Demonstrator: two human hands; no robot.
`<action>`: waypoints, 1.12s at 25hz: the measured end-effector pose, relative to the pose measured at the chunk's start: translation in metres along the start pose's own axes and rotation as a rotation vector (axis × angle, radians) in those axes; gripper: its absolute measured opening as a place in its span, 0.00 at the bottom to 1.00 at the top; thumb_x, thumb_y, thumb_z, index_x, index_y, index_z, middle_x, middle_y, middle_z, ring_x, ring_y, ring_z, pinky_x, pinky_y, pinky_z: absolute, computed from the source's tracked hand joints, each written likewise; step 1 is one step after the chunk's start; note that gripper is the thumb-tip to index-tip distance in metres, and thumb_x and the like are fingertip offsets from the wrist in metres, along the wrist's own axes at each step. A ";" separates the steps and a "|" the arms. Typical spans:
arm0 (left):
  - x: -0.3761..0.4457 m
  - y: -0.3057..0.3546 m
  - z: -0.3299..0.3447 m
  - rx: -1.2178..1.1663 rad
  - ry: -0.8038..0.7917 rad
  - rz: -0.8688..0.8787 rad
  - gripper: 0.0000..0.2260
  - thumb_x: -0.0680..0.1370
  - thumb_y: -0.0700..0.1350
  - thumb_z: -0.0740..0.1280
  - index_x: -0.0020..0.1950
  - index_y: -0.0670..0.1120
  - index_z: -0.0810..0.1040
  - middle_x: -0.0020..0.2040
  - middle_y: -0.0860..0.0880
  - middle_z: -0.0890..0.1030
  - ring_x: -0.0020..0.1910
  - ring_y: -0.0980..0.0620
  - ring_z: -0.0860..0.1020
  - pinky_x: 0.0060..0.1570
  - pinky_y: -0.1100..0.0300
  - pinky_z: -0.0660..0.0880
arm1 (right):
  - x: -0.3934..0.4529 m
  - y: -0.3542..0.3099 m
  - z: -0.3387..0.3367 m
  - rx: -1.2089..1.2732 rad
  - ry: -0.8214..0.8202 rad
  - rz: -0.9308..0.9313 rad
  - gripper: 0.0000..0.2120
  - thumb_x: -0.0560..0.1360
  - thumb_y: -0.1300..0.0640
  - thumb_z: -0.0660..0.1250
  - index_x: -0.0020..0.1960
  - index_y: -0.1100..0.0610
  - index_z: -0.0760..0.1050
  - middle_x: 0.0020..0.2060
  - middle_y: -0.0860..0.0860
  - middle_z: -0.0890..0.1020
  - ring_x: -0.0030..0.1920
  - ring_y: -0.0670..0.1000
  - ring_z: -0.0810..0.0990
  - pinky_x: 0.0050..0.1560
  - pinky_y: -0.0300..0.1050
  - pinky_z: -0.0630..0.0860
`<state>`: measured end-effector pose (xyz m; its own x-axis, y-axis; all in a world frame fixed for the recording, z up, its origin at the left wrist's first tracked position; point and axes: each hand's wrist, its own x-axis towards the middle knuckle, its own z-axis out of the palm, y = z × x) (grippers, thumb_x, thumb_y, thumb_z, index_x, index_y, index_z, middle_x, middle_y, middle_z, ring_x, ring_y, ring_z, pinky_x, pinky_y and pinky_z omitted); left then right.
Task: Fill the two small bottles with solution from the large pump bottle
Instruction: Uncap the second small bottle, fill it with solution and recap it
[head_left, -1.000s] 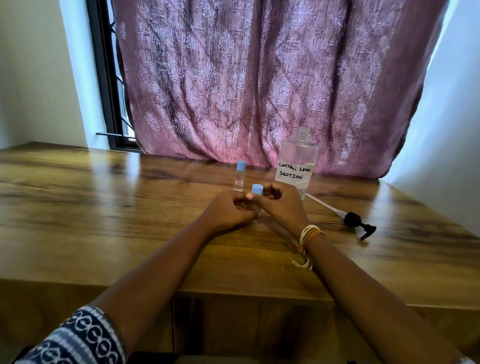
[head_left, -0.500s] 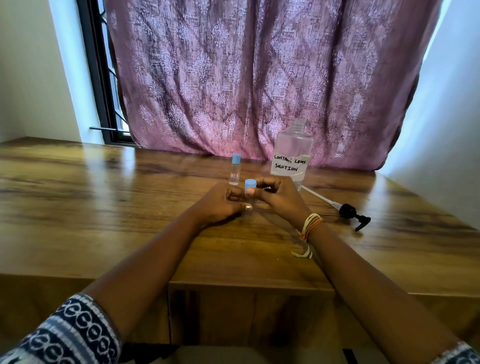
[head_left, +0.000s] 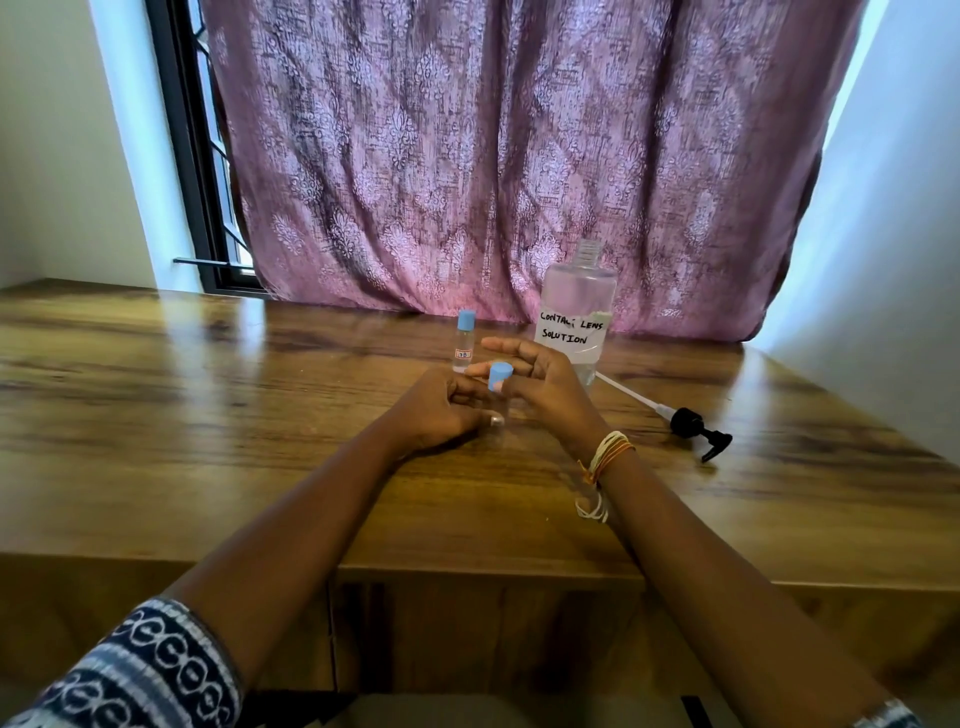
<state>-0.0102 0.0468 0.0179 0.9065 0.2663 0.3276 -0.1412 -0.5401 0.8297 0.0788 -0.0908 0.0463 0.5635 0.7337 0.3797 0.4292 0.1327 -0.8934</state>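
Observation:
A small clear bottle with a blue cap (head_left: 500, 375) stands between my hands, its body mostly hidden. My left hand (head_left: 441, 410) is curled around it on the wooden table (head_left: 208, 441). My right hand (head_left: 545, 387) is just right of the cap, fingers spread and lifted off it. A second small bottle (head_left: 464, 343), blue-capped with a small label, stands upright just behind my hands. The large clear bottle (head_left: 576, 317), labelled "contact lens solution", stands behind my right hand with its neck open. Its black pump head with tube (head_left: 693, 428) lies on the table to the right.
A purple patterned curtain (head_left: 493, 156) hangs right behind the bottles. A dark window frame (head_left: 192, 156) shows at the back left and a white wall (head_left: 893, 234) at the right. The table's front edge runs under my forearms.
My right hand's fingers, pinched on the blue cap before, have spread apart. The left hand has kept its hold on the small bottle. The camera has shifted slightly.

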 end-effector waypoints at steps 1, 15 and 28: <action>0.000 0.001 0.000 -0.003 -0.001 -0.005 0.07 0.72 0.40 0.74 0.50 0.44 0.85 0.40 0.55 0.86 0.37 0.63 0.82 0.43 0.66 0.76 | 0.000 0.000 -0.001 -0.009 -0.011 0.002 0.20 0.74 0.75 0.64 0.65 0.68 0.71 0.55 0.61 0.82 0.48 0.46 0.84 0.47 0.36 0.80; 0.001 -0.004 0.000 -0.002 0.008 -0.024 0.08 0.73 0.41 0.74 0.52 0.44 0.85 0.43 0.50 0.87 0.40 0.56 0.83 0.45 0.61 0.78 | 0.000 0.006 -0.002 -0.033 0.082 -0.011 0.21 0.70 0.71 0.72 0.62 0.65 0.73 0.41 0.50 0.80 0.37 0.36 0.81 0.40 0.30 0.76; 0.003 -0.004 0.002 -0.015 0.025 -0.038 0.09 0.72 0.40 0.75 0.51 0.44 0.84 0.42 0.52 0.85 0.37 0.63 0.80 0.43 0.68 0.74 | 0.002 0.003 -0.005 0.128 0.126 0.050 0.13 0.73 0.71 0.68 0.57 0.62 0.75 0.45 0.55 0.82 0.46 0.48 0.83 0.49 0.42 0.82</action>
<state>-0.0057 0.0485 0.0147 0.9012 0.3064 0.3066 -0.1129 -0.5169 0.8486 0.0848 -0.0921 0.0451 0.6691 0.6536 0.3537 0.3096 0.1876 -0.9322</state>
